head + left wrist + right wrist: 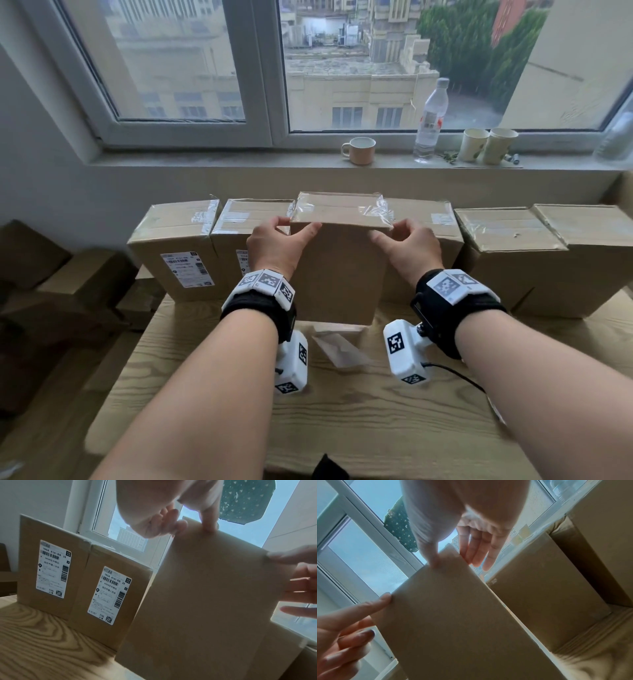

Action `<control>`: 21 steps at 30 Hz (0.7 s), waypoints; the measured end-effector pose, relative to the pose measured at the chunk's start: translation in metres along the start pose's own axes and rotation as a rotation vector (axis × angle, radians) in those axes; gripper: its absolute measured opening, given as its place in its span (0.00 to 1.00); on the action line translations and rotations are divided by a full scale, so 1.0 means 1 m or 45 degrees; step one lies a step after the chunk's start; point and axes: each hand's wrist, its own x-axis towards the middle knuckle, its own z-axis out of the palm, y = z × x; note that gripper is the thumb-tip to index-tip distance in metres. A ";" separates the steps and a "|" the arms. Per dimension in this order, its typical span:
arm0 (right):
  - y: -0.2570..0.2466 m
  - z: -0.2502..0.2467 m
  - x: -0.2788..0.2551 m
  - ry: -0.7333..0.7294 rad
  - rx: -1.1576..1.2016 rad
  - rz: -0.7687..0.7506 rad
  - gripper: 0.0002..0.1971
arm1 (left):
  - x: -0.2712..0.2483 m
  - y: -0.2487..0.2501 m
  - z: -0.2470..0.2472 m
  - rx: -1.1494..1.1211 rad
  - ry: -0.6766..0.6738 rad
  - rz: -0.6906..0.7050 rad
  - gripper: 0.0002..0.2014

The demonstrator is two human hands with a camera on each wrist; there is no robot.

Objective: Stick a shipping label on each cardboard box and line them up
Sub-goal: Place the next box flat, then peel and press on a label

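both hands hold a plain brown cardboard box (337, 270) with clear tape across its top, standing upright near the middle of the light wood-grain counter (342, 411). the left hand (277, 245) pinches the box's upper left corner, thumb on the front face and fingers behind; the right hand (409, 248) pinches the upper right corner the same way. the front face of this box is bare, with no label showing. whether its base touches the counter cannot be told. just to its left, two brown cardboard boxes stand side by side against the wall under the window: the far-left box (174, 250) and the second box (111, 601), each with a white printed shipping label (53, 569) on its front. to the right stand more unlabelled brown boxes (507, 253). a crumpled translucent backing sheet (339, 346) lies on the counter in front of the held box.
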 end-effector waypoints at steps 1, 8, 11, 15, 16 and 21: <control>-0.003 -0.004 0.000 0.015 0.009 -0.021 0.20 | -0.002 0.003 -0.002 -0.007 0.013 0.008 0.25; -0.010 -0.027 -0.004 0.083 0.030 -0.084 0.21 | -0.014 0.021 -0.003 -0.081 0.012 -0.008 0.22; 0.007 -0.036 -0.002 0.047 -0.016 -0.038 0.22 | -0.019 0.014 0.006 -0.049 -0.079 -0.097 0.22; 0.044 -0.040 -0.001 -0.085 -0.132 0.104 0.22 | -0.033 -0.002 0.029 -0.065 -0.324 -0.305 0.21; 0.054 -0.040 -0.002 -0.107 -0.150 0.139 0.22 | -0.037 -0.008 0.036 -0.064 -0.381 -0.360 0.21; 0.101 -0.035 -0.004 -0.254 -0.276 0.339 0.20 | -0.053 -0.035 0.068 -0.015 -0.631 -0.594 0.21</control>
